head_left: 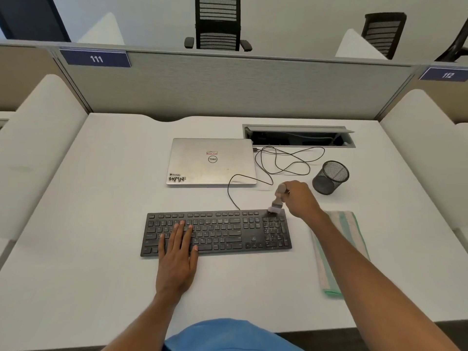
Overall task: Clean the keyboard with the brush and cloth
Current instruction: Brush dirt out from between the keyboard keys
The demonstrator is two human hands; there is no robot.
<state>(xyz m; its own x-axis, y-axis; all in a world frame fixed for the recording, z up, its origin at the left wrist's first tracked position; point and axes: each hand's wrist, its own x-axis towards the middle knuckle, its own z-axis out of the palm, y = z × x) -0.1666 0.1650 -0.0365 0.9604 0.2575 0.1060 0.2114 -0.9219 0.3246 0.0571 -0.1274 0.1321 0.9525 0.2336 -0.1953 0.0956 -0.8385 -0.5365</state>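
Head view: brush (276, 201) apparently on keyboard (222, 233)

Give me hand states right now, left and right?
Left hand: open, fingers straight, lying flat on the keyboard.
Right hand: closed round the brush, bristles at the keyboard's far right corner.

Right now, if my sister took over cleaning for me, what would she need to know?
Left hand: flat on the left half of the keyboard, fingers straight, steadying it.
Right hand: grips the brush, bristles down on the keyboard's far right corner, above the number pad.
Cloth: folded on the desk, right of the keyboard, partly under the right forearm, not in use.
Done: cannot tell how many keys are brushed.
Left: brush the other keys, then wipe with the cloth.
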